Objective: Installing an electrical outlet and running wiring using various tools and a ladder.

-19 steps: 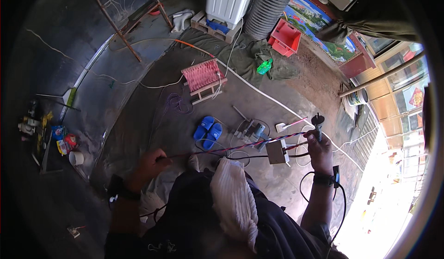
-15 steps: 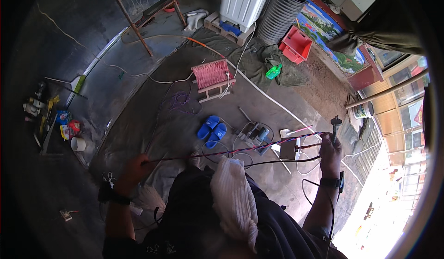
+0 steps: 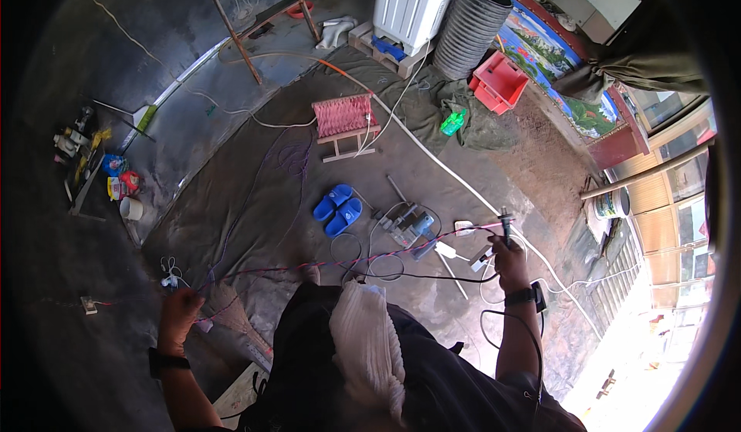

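Observation:
A twisted red and blue wire runs slack across my front between both hands. My left hand, at the lower left, is closed on one end of it. At the right, the closed fingers of my right hand grip the wire's other end together with a black plug that sticks up above them. From the right hand a black cable also stretches left towards my lap. A white cloth hangs down my front.
On the floor ahead are blue slippers, a grey-blue power tool and a pink woven stool. Farther off stand a red crate and a ribbed grey drum. A white hose crosses the floor.
My left hand has moved left and down. The right hand has shifted left and a little down. The wire between them, nearly straight before, now sags.

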The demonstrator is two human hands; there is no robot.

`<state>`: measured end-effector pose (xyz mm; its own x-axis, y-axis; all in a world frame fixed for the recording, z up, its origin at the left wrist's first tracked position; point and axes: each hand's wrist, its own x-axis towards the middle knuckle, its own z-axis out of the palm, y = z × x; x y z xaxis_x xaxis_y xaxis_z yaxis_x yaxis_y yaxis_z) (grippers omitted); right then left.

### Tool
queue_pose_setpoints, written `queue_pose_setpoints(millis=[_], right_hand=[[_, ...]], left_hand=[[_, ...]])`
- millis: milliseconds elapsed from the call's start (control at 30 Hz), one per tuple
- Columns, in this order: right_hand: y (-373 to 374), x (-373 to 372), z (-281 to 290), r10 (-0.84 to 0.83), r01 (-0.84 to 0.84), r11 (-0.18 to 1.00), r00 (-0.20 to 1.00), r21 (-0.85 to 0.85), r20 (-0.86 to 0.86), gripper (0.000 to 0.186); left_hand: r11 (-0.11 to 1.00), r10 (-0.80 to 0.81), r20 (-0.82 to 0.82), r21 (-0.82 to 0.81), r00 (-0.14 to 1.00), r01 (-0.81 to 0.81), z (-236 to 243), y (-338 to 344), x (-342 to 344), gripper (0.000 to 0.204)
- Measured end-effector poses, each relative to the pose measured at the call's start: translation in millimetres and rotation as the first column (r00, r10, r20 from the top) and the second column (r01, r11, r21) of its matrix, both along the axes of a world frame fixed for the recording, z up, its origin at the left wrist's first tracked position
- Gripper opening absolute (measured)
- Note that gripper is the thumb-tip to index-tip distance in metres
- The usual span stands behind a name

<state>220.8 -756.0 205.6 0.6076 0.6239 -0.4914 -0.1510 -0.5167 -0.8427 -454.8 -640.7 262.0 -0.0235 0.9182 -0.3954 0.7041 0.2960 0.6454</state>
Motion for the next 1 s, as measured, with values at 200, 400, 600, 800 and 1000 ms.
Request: queue_pose_setpoints(millis=[200,400,600,800,1000], right_hand=[[-19,-23,-60,0.181,-0.196,0.971,0.977,-0.134,-0.117,0.026],[-18,-83,-62,0.428,-0.489,0.825,0.868,-0.284,-0.254,0.034],[-8,-117,-78,0.437,-0.516,0.851,0.801,-0.099,-0.409,0.038],[17,-130,-69,0.55,-0.594,0.804,0.726,0.026,-0.414,0.041],[38,-145,-26,0.721,-0.696,0.688,0.623,0.206,-0.303,0.039]], left_hand=[[0.999,0.022,0.332,-0.044,0.943,-0.008,61,24,124,0.018],[0.926,-0.373,0.511,0.25,0.774,0.281,93,44,212,0.018],[0.803,-0.59,0.648,0.532,0.482,0.267,127,56,251,0.02],[0.802,-0.596,0.747,0.572,0.295,0.173,157,66,277,0.026],[0.807,-0.59,0.75,0.534,0.299,0.253,156,64,293,0.023]])
